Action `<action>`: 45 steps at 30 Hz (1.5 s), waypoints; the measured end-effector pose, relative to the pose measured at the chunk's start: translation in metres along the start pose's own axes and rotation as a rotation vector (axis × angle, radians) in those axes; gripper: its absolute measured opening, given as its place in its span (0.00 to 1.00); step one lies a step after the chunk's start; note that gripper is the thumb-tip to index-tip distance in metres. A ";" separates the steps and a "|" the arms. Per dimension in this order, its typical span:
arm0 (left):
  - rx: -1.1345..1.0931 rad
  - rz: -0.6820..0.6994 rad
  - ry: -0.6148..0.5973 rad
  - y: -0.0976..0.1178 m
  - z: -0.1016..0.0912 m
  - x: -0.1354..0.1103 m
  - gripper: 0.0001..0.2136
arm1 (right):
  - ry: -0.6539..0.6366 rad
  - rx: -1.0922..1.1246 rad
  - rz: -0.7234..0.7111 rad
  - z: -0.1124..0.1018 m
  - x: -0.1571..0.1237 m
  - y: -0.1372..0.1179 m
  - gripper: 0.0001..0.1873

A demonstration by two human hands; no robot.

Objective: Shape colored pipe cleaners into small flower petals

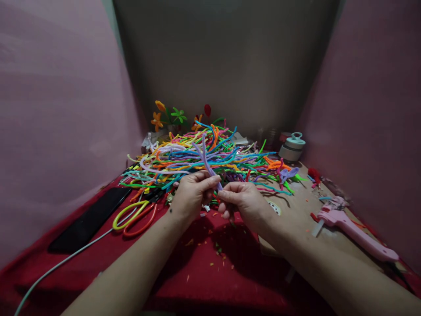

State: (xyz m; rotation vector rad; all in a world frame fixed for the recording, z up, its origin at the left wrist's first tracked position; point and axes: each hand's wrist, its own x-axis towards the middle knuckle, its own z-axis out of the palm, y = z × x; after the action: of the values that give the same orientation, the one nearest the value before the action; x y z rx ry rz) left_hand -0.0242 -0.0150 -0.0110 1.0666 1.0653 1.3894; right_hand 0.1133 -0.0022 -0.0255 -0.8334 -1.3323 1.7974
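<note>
Between my two hands is a light purple pipe cleaner [207, 161], bent so that two strands rise from my fingers. My left hand [195, 191] pinches it between thumb and forefinger. Just below that, the fingertips of my right hand [241, 199] close on its lower end. Behind both hands spreads a large heap of pipe cleaners [184, 153] in many colours. A purple pipe-cleaner piece with petal-like loops [288, 174] lies at the heap's right side.
Scissors [134, 219] with yellow and red handles and a black phone [90, 219] lie left, beside a pale cable [72, 256]. A pink glue gun [357, 232] rests on a board [302, 210] at right. Pipe-cleaner flowers [169, 115] stand behind. Scraps dot the red cloth [210, 285].
</note>
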 end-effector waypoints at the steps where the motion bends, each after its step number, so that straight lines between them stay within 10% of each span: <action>1: -0.058 -0.013 0.016 0.000 0.000 0.001 0.10 | 0.001 0.000 0.009 0.001 -0.001 0.001 0.15; 32: 0.147 0.012 0.000 -0.002 0.000 -0.001 0.11 | 0.088 0.059 -0.150 -0.003 0.006 0.006 0.08; 45: 0.733 0.567 -0.132 0.009 -0.011 -0.003 0.05 | 0.104 0.062 -0.105 -0.003 0.005 -0.007 0.06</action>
State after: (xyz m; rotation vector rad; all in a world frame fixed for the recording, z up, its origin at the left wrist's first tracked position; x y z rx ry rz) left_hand -0.0361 -0.0187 -0.0049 2.0913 1.2649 1.3411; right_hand 0.1148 0.0047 -0.0194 -0.7979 -1.2250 1.6820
